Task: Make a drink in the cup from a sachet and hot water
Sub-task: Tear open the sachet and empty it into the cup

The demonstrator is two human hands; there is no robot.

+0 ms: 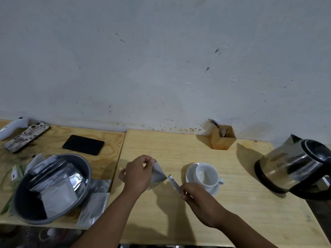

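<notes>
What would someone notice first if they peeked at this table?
Two hands in the middle: the left hand holds a silver sachet while the right hand tears off its strip. Just right sits an empty white cup, with a shiny kettle at far right.

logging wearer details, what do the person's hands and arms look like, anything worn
Both the left hand and right hand are bare: no gloves, and no rings, watch or bands show. The forearms are uncovered down to the frame edge, with no sleeve in view.
</notes>
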